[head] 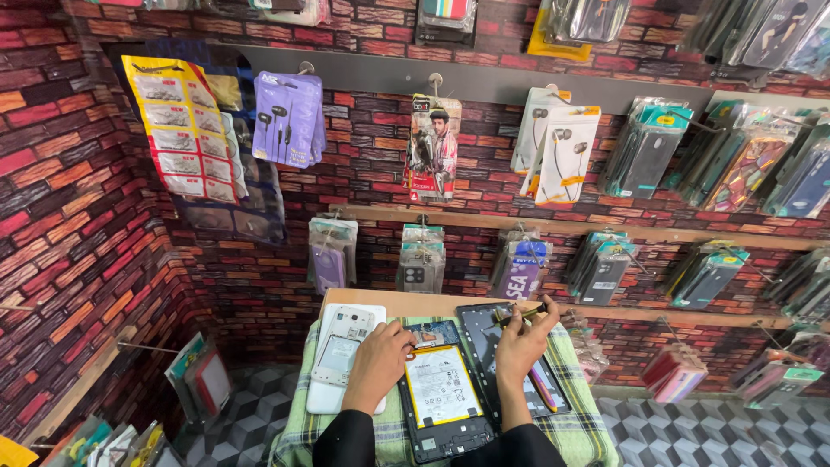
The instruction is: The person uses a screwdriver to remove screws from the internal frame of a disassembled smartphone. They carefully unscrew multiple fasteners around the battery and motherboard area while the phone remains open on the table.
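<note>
An opened tablet (441, 398) with a white battery showing lies on a green checked cloth (579, 424) over a small wooden table (406, 303). My left hand (376, 363) rests on the tablet's upper left edge, fingers curled, next to a white back cover (341, 350). My right hand (521, 342) holds a thin dark tool (523, 313) over the black screen panel (493, 342) lying right of the tablet. A pink-tipped tool (543, 385) lies on that panel.
Brick-pattern walls carry hooks with packaged earphones (288, 117), phone cases (644, 151) and covers (419, 259) behind the table. More packets hang at the right (674, 372) and lie at the lower left (199, 376). The floor has grey geometric tiles (709, 432).
</note>
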